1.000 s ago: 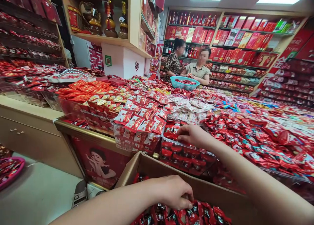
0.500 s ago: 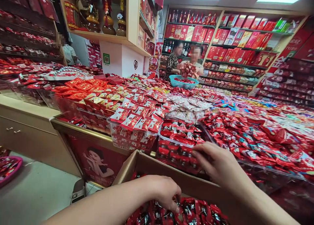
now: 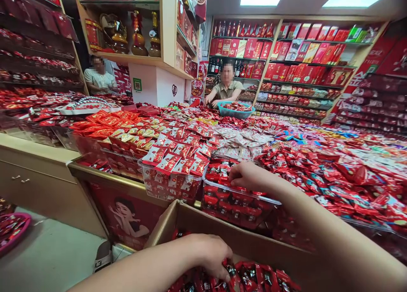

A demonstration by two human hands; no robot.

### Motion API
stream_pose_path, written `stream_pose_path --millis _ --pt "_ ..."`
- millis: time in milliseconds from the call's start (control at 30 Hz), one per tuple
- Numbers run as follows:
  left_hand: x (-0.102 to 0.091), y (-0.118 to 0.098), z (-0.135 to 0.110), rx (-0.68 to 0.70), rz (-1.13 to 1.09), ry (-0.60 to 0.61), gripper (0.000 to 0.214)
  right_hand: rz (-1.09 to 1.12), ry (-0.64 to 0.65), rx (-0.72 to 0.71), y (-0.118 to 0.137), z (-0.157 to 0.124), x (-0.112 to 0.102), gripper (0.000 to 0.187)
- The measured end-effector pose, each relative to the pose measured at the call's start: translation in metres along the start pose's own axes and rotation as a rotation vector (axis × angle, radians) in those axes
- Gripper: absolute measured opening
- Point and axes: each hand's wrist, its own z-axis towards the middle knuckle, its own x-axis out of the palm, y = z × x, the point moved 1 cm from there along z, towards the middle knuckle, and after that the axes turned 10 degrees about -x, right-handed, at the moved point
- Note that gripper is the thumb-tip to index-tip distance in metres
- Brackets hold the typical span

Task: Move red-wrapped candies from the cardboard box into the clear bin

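Inside the open cardboard box (image 3: pixel 254 241), my left hand (image 3: pixel 214 256) has its fingers curled around red-and-black wrapped candies (image 3: pixel 233 275). Many more of the same candies lie under and around it. My right hand (image 3: pixel 249 176) is bent down over a clear plastic bin (image 3: pixel 219 185) of similar red-and-black candies, just beyond the box. Its fingers are curled in against the top of the pile, and whatever they hold is hidden.
Left of the bin stands another clear bin of red-and-white packets (image 3: pixel 173 164). Red foil sweets (image 3: pixel 318 173) spread to the right. A person (image 3: pixel 227 88) stands behind a blue basket (image 3: pixel 235 110); another person (image 3: pixel 100 77) is at the left. A pink basket (image 3: pixel 27 230) is low left.
My right hand has moved left and farther forward, from the bin's right front edge to over its candies. My left hand stays in the box. The far person's hands have lowered beside the blue basket.
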Motion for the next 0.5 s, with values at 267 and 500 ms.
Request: stream_pose_path --millis 267,500 --pt "0.006 0.002 0.005 0.025 0.011 0.030 0.046 0.043 -0.051 -0.033 0.006 -0.002 0.003 0.012" --pt "0.006 -0.003 0.006 0.014 0.097 0.126 0.047 0.045 -0.160 -0.022 0.006 -0.013 -0.004 0.022"
